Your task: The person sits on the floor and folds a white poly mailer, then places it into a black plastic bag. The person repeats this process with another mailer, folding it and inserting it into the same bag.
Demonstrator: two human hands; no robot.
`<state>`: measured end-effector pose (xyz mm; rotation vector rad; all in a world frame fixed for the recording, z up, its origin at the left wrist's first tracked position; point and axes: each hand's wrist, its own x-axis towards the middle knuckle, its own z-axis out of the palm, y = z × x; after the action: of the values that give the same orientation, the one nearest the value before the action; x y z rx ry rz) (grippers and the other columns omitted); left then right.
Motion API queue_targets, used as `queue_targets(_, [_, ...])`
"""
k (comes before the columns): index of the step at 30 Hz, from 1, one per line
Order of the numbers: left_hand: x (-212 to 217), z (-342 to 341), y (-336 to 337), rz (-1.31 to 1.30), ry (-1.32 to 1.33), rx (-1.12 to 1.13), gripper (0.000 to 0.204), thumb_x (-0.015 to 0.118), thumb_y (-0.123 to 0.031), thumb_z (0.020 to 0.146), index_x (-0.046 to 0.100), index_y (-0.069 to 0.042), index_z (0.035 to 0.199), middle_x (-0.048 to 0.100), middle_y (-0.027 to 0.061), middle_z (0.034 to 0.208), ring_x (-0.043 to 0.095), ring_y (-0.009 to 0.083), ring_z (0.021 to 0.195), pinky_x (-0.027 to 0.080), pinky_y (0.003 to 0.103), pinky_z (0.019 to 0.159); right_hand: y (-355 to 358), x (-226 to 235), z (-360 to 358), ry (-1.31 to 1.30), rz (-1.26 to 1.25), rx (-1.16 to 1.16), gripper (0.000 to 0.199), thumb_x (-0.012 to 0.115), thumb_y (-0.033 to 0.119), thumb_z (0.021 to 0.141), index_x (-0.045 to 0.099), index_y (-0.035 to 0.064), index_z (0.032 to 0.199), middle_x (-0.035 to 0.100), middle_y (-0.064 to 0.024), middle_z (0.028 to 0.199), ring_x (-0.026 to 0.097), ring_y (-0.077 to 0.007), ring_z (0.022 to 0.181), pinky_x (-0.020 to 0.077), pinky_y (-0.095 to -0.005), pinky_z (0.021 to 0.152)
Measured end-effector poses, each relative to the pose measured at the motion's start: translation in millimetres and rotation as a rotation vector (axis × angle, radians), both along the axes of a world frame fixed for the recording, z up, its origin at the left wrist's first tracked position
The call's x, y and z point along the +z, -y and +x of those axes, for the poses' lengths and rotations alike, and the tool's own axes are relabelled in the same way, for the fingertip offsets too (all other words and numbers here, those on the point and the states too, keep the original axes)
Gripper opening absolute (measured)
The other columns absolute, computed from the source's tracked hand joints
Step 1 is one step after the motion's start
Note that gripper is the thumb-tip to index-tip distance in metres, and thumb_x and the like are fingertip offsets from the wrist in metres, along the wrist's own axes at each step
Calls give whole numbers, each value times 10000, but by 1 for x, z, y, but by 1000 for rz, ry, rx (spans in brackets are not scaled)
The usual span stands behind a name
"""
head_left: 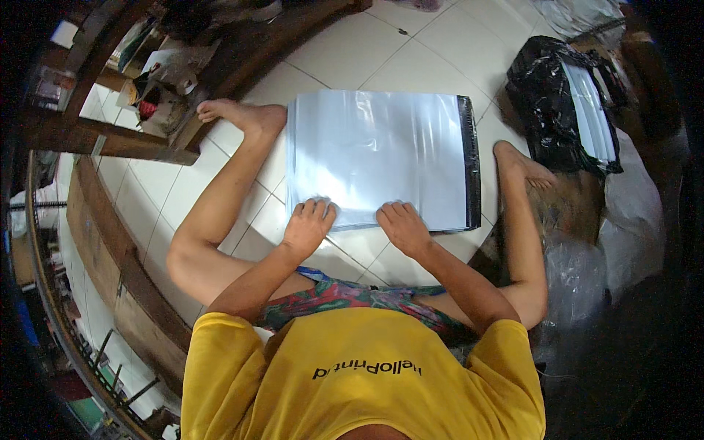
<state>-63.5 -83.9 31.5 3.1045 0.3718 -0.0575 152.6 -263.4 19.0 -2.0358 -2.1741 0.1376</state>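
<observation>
A stack of shiny white plastic mailing bags [381,158] with a black strip at 3 o'clock lies flat on the white tile floor [433,44]. The left hand [308,227] and right hand [402,226] press its 6 o'clock edge, fingers curled, gripping nothing. The bags look light, floppy and slippery, so edges seem best to grab.

Stack of mailer bags [381,158] on floor [433,51]; sack [561,103], seemingly holding more, right.
</observation>
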Motion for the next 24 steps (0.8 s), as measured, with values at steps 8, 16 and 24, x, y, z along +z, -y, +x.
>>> queue_targets(8, [0, -7, -5, -208, 45, 103, 395, 619, -77, 814, 614, 1, 1201, 617, 154, 1240, 611, 319, 1109, 565, 424, 878, 40, 16, 36, 118, -12, -67, 445, 571, 146, 873, 519, 17, 1296, 568, -176, 1205, 522, -340, 1235, 370, -529, 1126])
queue_targets(16, [6, -11, -3, 79, -23, 47, 407, 615, -105, 827, 611, 35, 1210, 598, 174, 1200, 620, 284, 1074, 574, 378, 845, 71, -14, 69, -151, -138, -117, 544, 504, 89, 921, 418, 41, 1456, 451, -205, 1483, 419, -398, 1404, 304, -486, 1203])
queue_targets(24, [8, -20, -16, 19, -125, 57, 290, 624, -104, 820, 651, 31, 1075, 633, 120, 1001, 662, 250, 910, 598, 352, 721, 91, 15, 82, 113, -196, -185, 562, 524, 21, 881, 445, 37, 1437, 441, -206, 1499, 424, -372, 1411, 308, -497, 1203])
